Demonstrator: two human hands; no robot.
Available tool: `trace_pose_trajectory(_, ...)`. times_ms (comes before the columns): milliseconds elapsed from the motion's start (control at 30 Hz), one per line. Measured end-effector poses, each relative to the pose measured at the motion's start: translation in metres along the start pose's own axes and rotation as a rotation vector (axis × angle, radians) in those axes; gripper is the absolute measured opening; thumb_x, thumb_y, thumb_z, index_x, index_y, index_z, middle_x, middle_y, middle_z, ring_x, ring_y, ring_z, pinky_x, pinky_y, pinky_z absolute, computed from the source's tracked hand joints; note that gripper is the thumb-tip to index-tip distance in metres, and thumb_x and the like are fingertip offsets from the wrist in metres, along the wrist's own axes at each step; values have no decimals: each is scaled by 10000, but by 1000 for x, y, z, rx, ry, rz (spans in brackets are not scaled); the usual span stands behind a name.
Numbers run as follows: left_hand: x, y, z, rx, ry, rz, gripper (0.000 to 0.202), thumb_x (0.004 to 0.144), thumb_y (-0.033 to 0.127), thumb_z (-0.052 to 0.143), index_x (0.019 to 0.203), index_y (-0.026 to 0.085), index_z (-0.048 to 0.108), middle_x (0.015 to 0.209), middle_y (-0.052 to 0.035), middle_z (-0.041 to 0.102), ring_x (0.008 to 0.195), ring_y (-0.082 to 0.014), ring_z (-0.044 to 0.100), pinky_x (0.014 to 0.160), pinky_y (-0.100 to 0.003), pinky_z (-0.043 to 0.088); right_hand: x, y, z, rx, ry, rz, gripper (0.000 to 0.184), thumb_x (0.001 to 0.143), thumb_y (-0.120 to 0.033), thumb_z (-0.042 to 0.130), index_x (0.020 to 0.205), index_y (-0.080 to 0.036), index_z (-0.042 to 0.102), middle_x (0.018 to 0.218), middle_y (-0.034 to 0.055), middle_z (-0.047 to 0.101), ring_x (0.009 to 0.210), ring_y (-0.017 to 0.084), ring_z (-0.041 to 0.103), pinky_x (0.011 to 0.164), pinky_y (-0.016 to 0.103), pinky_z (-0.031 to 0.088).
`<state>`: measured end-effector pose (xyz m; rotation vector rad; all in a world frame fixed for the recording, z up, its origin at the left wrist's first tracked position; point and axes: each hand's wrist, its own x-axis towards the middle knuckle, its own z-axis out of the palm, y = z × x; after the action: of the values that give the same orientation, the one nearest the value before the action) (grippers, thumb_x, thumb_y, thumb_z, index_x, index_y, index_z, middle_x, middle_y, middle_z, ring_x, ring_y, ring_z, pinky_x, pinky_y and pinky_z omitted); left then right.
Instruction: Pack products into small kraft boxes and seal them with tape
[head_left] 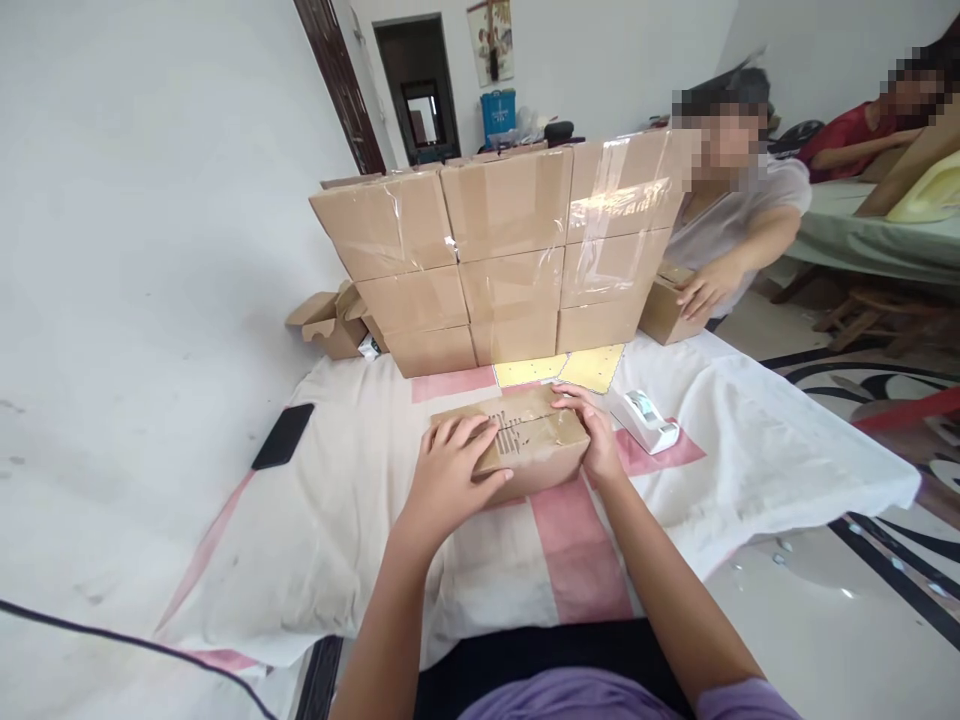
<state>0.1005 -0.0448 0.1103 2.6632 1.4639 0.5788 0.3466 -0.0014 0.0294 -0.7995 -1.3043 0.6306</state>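
Note:
A small closed cardboard box (544, 432) lies on the cloth-covered table in front of me, with dark printed marks on its top. My left hand (452, 472) grips its left end, fingers over the top and thumb along the front side. At the other end, my right hand (592, 432) is wrapped round the corner, fingertips on the top edge. Just right of that hand stands a white tape dispenser (649, 424). Two yellow sheets (529, 373) lie behind the box.
Taped cardboard boxes (506, 260) form a stacked wall behind. An opened carton (334, 325) sits at their left, a black phone (283, 437) near the wall. Across the table, a co-worker's hand (712, 285) rests on another box (671, 310). Another person sits far right.

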Motion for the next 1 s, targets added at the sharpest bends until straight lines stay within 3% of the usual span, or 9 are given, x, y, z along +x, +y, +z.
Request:
trace_pose_trajectory(367,-5,-11,16,-104,117,8,559,850,498,706,1378,356,590,1421,-28,613,1287,-341,503,1109,-547,357,-3,2,-1,-7,-17,36,372,990,-506,472,994,-281,768,1328,54,638,1333,304,516,1190,501,331)
trace_pose_trajectory(567,-5,-10,15,-112,113,-14,547,852,522,699,1361,348,602,1426,-21,614,1294,-337,511,1104,-534,361,-3,2,-1,25,-29,31,326,1002,-444,481,1011,-297,772,1332,43,630,1338,292,512,1196,491,323)
trace_pose_trajectory(1000,-5,-11,15,-98,108,-27,550,843,507,720,1356,349,602,1430,-26,615,1280,-338,530,1071,-539,381,-1,1,-3,26,-50,19,360,997,-508,481,1024,-298,772,1326,47,637,1324,295,529,1199,502,334)
